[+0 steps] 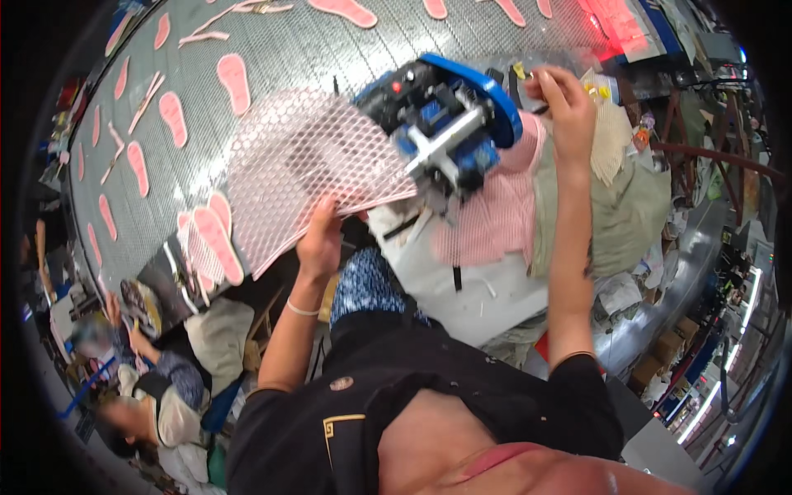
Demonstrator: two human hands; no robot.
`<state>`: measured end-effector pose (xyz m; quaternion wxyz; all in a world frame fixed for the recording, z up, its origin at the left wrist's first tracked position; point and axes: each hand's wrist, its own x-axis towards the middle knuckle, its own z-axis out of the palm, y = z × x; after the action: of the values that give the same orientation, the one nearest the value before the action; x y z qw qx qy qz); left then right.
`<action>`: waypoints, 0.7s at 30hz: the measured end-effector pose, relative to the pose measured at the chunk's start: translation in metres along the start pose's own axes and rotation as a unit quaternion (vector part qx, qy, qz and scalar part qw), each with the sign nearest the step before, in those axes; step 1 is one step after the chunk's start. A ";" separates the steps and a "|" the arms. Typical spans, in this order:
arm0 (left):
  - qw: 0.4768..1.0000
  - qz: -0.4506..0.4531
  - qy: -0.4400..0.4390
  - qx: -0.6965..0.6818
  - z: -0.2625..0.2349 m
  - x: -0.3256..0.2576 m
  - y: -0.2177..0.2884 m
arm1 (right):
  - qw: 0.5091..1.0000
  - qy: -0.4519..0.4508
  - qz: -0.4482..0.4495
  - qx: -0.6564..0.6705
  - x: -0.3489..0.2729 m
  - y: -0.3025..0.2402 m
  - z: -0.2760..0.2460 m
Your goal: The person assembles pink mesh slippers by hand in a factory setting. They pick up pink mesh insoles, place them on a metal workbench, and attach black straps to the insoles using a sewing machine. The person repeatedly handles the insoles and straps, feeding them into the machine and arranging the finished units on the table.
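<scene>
Pink mesh sheet (309,153) grasped in left hand (320,238), fingers pinching edge; right hand (571,111) raised beside machine (437,124), fingers curled, hold unclear

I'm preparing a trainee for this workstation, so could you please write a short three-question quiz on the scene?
1. True or false: the left hand and the right hand both hold the perforated sheet.
2. What colour is the curved cover on the machine? (a) yellow (b) blue (c) green
3. What circles the left wrist?

Key:
1. False: only the left hand has the sheet in its grip; the right is raised on the other side of the machine, apart from the sheet.
2. (b) blue.
3. A thin pale band.
</scene>
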<state>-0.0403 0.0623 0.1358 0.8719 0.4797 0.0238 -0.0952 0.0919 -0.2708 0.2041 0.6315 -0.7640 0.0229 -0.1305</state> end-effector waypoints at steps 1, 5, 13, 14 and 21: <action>0.998 0.013 0.066 -0.014 -0.008 0.020 -0.002 | 1.000 -0.005 0.015 -0.024 0.042 0.018 0.006; 0.987 0.063 0.147 0.008 -0.044 0.092 0.005 | 0.941 -0.120 -0.028 -0.315 0.193 0.158 0.036; 0.937 0.088 0.332 0.060 -0.115 0.034 0.014 | 0.832 -0.083 0.002 -0.548 0.337 0.336 0.143; 0.928 0.081 0.356 0.073 -0.118 0.015 0.016 | 0.828 -0.082 0.000 -0.555 0.335 0.350 0.147; 0.898 0.048 0.427 0.100 -0.132 -0.042 0.015 | 0.834 -0.080 -0.037 -0.545 0.318 0.383 0.145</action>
<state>-0.0719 0.1873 0.0829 0.7291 0.5596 0.3608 0.1586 0.4816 -0.2721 -0.1383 0.1069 -0.9925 0.0114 -0.0585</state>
